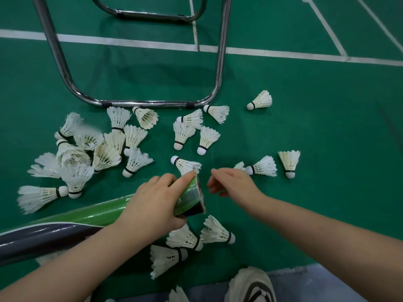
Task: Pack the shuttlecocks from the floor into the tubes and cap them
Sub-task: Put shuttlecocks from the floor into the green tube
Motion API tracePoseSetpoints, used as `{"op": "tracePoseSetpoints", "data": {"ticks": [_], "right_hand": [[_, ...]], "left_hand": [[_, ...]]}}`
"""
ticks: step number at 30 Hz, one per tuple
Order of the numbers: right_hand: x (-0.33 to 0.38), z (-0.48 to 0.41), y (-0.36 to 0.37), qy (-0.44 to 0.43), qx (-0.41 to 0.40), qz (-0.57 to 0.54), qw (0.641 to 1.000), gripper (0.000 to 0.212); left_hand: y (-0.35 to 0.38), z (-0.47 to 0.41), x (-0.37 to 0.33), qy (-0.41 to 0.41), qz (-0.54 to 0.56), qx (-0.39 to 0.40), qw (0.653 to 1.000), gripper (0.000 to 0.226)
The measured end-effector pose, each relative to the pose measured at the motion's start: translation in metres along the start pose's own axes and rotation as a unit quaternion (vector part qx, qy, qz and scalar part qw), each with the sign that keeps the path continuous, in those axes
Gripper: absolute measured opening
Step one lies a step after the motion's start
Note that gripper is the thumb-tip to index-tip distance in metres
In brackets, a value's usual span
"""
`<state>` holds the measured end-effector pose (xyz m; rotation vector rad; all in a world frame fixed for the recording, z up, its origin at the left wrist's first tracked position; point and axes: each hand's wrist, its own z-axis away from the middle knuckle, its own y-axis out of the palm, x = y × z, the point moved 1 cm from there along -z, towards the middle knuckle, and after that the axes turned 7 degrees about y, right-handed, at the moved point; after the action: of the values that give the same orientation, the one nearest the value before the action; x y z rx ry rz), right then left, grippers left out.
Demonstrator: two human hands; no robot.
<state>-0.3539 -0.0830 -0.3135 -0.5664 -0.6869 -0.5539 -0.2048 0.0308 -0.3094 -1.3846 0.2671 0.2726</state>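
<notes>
Shuttlecocks (208,139) surround left hand (150,201) gripping tube (192,196), right hand (233,182) loosely curled.

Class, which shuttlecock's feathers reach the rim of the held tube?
The shuttlecock beyond the tube mouth, cork pointing upper left; the rest lie clear of the rim.

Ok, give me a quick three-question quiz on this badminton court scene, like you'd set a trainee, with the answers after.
1. True or false: the near end of the glossy green cylindrical tube already has a cap on it.
2. Which hand grips that tube? A) left B) right C) both
3. Fill in: the densest heap of white feather shuttlecocks lies on the green court floor to the person's ___ of the tube's mouth.

Key:
1. False; the mouth is open.
2. A; the left hand grips it, and the right hand is beside it and appears to hold nothing.
3. Left.
</notes>
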Motion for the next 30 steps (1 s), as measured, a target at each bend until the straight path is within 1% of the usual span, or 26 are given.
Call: {"op": "tracePoseSetpoints", "data": {"ticks": [1,2,3,4,6,8,11,15,17,19,21,24,26,28,30], "right_hand": [[-0.008,-0.004,-0.001,-0.011,-0.014,0.079,0.997,0.029],[-0.017,-0.006,-0.001,-0.022,-0.016,0.167,0.986,0.023],[-0.024,-0.008,0.0,-0.029,-0.003,0.237,0.971,0.016],[-0.03,-0.008,0.002,-0.035,0.013,0.281,0.959,0.012],[-0.038,-0.008,0.005,-0.04,0.043,0.306,0.95,0.01],[-0.043,-0.006,0.008,-0.055,0.069,0.334,0.938,0.014],[-0.055,-0.004,0.013,-0.104,0.099,0.423,0.895,0.027],[-0.07,0.001,0.022,-0.145,0.132,0.508,0.838,0.042],[-0.075,0.002,0.023,-0.162,0.138,0.547,0.809,0.043],[-0.077,0.003,0.021,-0.163,0.14,0.57,0.793,0.04],[-0.076,0.002,0.016,-0.156,0.138,0.571,0.794,0.03],[-0.072,0.0,0.009,-0.148,0.109,0.544,0.819,0.022],[-0.065,-0.003,0.002,-0.133,0.062,0.507,0.849,0.02],[-0.055,-0.006,-0.006,-0.117,0.017,0.435,0.892,0.016],[-0.045,-0.004,-0.012,-0.104,-0.014,0.369,0.924,0.016]], "left_hand": [[0.003,0.003,0.0,0.0,-0.007,0.006,1.0,0.097],[0.006,0.006,-0.001,0.0,-0.009,0.011,1.0,0.097],[0.009,0.008,-0.002,0.001,-0.007,0.015,1.0,0.096],[0.012,0.011,-0.003,0.004,-0.004,0.016,1.0,0.095],[0.017,0.014,-0.006,0.01,-0.001,0.015,1.0,0.094],[0.02,0.017,-0.007,0.012,-0.005,0.013,1.0,0.094],[0.022,0.02,-0.006,0.011,-0.016,0.02,1.0,0.094],[0.023,0.022,-0.005,0.007,-0.028,0.02,0.999,0.094],[0.023,0.024,-0.007,0.007,-0.029,0.024,0.999,0.094],[0.023,0.027,-0.009,0.009,-0.03,0.029,0.999,0.094],[0.024,0.029,-0.009,0.01,-0.029,0.032,0.999,0.094],[0.026,0.031,-0.009,0.009,-0.022,0.036,0.999,0.095],[0.026,0.032,-0.009,0.006,-0.019,0.036,0.999,0.095],[0.026,0.033,-0.008,0.005,-0.025,0.038,0.999,0.095],[0.026,0.033,-0.007,0.005,-0.026,0.038,0.999,0.095]]}}
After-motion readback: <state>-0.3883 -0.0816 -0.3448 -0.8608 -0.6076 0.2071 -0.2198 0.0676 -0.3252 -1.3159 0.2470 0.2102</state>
